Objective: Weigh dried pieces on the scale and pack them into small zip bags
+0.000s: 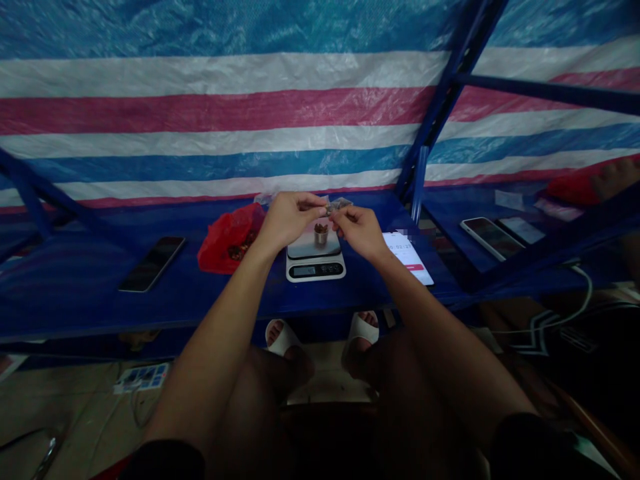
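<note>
Above a white digital scale [316, 270], my two hands meet with fingertips almost touching. My left hand [296, 217] is closed in a pinch at the edge of a small clear plastic bag [343, 205]. From the other side, my right hand [357, 229] also pinches at the bag; exactly what lies between the fingertips is too small to tell. A small metal cup [321, 237] stands on the scale's plate, filled with brownish pieces. Left of the scale sits an open red plastic bag [220, 243] with similar brown, shiny pieces inside.
A dark phone [153, 264] lies at the left on the blue shelf [90, 293]. A lit phone showing a timer [410, 259] lies to the right. Blue metal posts [435, 107] rise before a striped tarp [215, 113]. Another person's hand [617, 179] is at far right.
</note>
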`<state>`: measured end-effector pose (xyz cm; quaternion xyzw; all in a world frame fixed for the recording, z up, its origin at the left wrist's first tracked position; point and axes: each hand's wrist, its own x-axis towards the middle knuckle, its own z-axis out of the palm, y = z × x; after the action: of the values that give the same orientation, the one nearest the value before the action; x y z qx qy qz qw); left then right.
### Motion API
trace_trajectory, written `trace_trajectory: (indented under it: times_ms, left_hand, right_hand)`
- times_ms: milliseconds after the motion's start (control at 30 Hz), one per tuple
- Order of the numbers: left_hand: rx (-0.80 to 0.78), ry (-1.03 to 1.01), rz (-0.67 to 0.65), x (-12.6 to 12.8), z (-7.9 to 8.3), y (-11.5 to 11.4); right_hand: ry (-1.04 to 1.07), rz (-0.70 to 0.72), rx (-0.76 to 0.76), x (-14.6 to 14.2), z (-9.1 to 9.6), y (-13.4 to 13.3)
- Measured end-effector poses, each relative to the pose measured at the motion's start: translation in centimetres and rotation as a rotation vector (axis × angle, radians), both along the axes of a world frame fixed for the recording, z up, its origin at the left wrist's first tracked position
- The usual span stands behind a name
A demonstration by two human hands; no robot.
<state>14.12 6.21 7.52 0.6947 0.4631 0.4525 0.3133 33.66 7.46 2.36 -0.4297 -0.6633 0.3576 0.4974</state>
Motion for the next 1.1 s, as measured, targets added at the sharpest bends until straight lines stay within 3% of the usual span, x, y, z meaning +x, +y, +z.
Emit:
trace_trajectory:
  times_ms: [200,633,1100]
  left_hand:
    - [-0.062,-0.007,0.001,1.0,-2.2,0.8]
    - [-0.085,0.032,0.007,0.9,-2.5,0.4]
    - [-0.039,-0.052,0.041,0.2,-3.4,0.5]
  right_hand:
    - [-0.033,0.055,-0.018,0.4,-0.7,0.4]
    - [0.068,0.112,0.007,0.4,-1.3,1.0]
    - [-0.040,0.076,-0.004,0.8,-0.2,-0.4]
